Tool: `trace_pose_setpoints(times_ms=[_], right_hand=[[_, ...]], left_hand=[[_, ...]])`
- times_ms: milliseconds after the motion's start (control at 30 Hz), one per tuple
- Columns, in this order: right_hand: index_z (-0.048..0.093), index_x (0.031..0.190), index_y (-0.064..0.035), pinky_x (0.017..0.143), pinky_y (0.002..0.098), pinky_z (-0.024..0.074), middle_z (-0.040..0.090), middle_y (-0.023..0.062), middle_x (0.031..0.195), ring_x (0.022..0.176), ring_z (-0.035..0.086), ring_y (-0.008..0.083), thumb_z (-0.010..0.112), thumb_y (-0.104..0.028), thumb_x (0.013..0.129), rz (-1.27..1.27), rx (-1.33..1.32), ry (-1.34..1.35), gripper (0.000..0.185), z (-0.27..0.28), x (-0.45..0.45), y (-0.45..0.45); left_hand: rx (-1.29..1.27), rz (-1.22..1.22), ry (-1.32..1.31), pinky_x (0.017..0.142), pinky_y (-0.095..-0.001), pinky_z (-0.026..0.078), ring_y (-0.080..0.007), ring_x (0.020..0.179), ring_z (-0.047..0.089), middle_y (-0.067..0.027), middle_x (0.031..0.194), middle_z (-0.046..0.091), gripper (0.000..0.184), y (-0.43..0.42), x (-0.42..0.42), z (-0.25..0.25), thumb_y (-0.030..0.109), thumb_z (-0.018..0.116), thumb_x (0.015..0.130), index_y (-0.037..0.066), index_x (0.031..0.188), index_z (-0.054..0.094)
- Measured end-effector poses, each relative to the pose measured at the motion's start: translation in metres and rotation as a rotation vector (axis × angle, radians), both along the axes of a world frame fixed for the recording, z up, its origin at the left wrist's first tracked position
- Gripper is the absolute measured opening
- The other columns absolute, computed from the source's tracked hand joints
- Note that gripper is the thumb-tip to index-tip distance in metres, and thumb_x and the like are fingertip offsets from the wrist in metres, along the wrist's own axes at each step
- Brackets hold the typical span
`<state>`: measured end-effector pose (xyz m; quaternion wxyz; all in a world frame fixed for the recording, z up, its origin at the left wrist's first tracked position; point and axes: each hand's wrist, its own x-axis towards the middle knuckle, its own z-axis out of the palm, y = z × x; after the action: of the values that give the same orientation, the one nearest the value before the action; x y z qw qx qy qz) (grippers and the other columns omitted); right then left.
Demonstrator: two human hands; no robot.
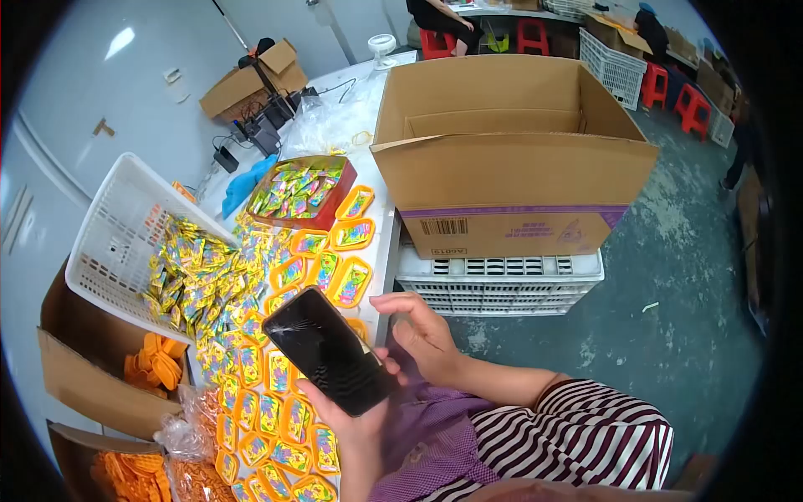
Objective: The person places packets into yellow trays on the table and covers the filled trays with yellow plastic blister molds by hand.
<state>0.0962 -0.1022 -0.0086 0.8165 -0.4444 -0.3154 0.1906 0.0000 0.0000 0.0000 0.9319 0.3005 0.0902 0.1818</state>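
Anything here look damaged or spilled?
The phone in the left hand seems cracked: pale lines show near its far end. A white basket lies tipped, packets heaped out onto the table; that may be deliberate.

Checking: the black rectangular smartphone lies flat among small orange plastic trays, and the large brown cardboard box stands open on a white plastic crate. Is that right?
Not quite: the black rectangular smartphone is held up in the left hand, not lying among the small orange plastic trays, as the head view shows. The large brown cardboard box does stand open on the white plastic crate.
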Motion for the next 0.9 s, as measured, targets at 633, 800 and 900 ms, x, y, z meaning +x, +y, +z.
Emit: trace_pose_setpoints(times_ms=[633, 800, 900], right_hand=[[0.054, 0.107, -0.0014, 0.083, 0.0316, 0.0421, 0.057, 0.0102, 0.1, 0.095, 0.055, 0.0203, 0.049, -0.016, 0.091, 0.74, -0.166, -0.39, 0.022, -0.01, -0.037, 0.02], [0.057, 0.098, 0.0005, 0.076, 0.0351, 0.0447, 0.06, 0.0142, 0.09, 0.085, 0.058, 0.0265, 0.049, -0.021, 0.091, 1.204, -0.108, -0.638, 0.024, -0.029, -0.083, 0.044], [0.058, 0.094, 0.0001, 0.077, 0.0403, 0.0445, 0.061, 0.0181, 0.09, 0.084, 0.057, 0.0341, 0.049, -0.024, 0.089, 1.395, 0.029, -0.797, 0.026, -0.063, -0.125, 0.062]], left_hand=[[0.071, 0.158, 0.365, 0.066, -0.0455, 0.05, -0.0342, 0.075, 0.057, -0.0183, 0.094, 0.059, 0.077, -0.014, -0.171, 0.016, 0.073, 0.042, 0.075, 0.015, 0.124, 0.046], [-0.173, 0.699, 0.541, 0.068, -0.0559, 0.046, -0.0339, 0.088, 0.055, -0.017, 0.107, 0.055, 0.086, -0.032, -0.225, 0.015, 0.076, 0.049, 0.068, 0.011, 0.124, 0.046], [0.119, 0.177, 0.502, 0.078, -0.0504, 0.048, -0.0388, 0.093, 0.059, -0.0278, 0.11, 0.054, 0.086, -0.026, -0.291, -0.003, 0.069, 0.037, 0.081, -0.003, 0.126, 0.039]])
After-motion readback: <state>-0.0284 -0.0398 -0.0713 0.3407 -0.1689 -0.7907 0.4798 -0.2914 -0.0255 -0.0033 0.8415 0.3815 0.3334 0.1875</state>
